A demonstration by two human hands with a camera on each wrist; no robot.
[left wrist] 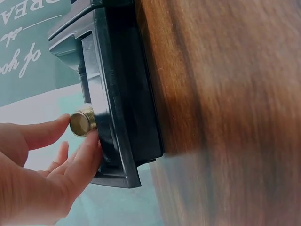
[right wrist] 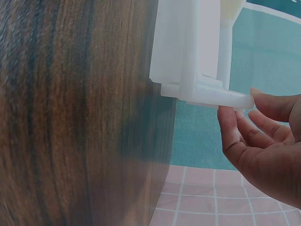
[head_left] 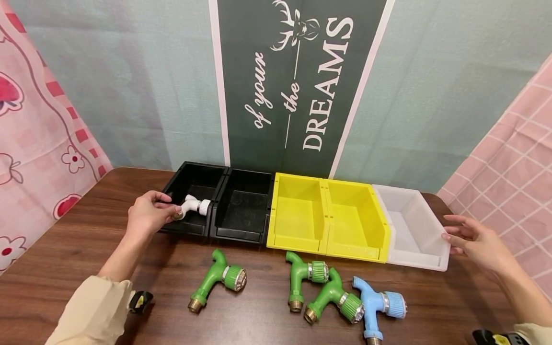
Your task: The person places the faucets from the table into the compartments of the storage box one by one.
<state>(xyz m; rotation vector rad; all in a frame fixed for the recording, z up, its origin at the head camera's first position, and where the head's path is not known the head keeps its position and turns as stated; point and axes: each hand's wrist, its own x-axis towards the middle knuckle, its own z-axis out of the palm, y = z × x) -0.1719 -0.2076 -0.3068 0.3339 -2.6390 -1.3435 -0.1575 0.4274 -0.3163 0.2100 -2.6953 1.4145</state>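
My left hand (head_left: 151,213) pinches a white tap (head_left: 189,206) by its brass threaded end (left wrist: 83,121), thumb on one side and fingers on the other. The tap is at the leftmost black bin (head_left: 196,179), its ribbed white knob pointing right; whether it touches the bin's floor I cannot tell. At the far right, my right hand (head_left: 480,242) holds the side rim of the white bin (head_left: 424,258) between thumb and fingers. In the right wrist view the thumb lies over that rim (right wrist: 230,98) and the index finger under it.
Between these bins stand another black bin (head_left: 241,235) and two yellow bins (head_left: 297,242), all in one row. In front, on the brown wooden table (head_left: 151,268), lie three green taps (head_left: 211,280) and a blue tap (head_left: 373,304). A printed curtain (head_left: 181,86) hangs behind.
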